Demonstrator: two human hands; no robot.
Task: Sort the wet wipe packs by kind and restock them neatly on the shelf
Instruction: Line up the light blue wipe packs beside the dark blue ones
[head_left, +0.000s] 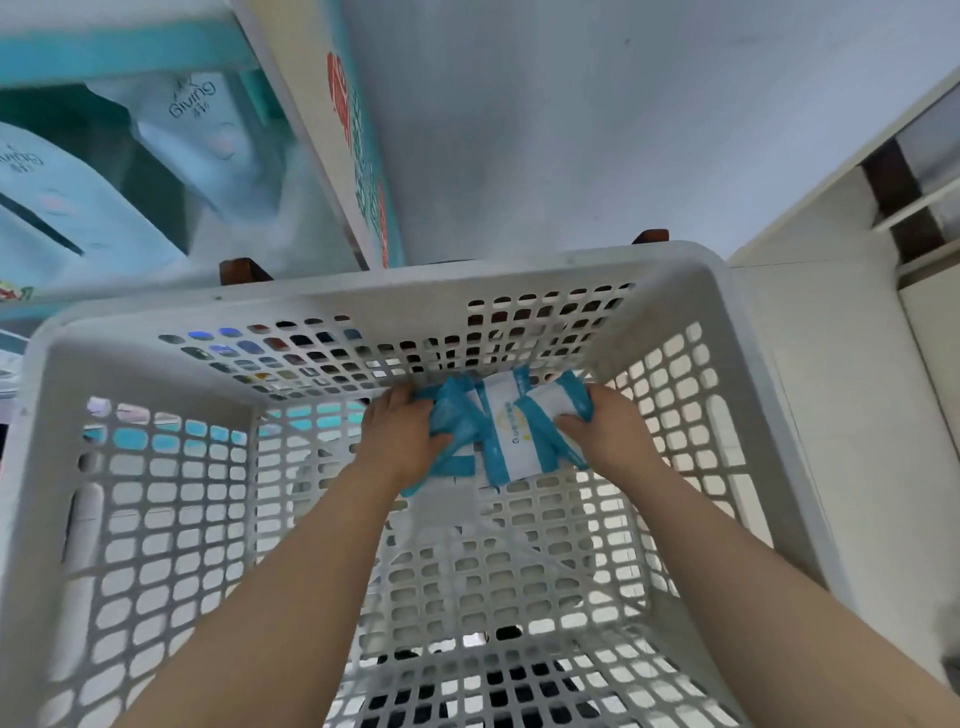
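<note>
"Wet wipe packs (511, 436), where were they?"
"Low down in the white basket (156, 493), close to its far wall. They were small, blue and white, all in a bunch."
"Who had them?"
"Both hands did. The left hand (402, 436) had its fingers curled round the left side of the bunch. The right hand (608, 431) gripped the right side."
"So what step was it?"
"Picking up, I think, with no sorting done yet. Next the bunch would need to go straight up, over the tall rim, then left to the shelf (130, 52)."
"Was there room?"
"The far wall was very close. Up was open. A white cabinet (831, 364) stood on the right."
</note>
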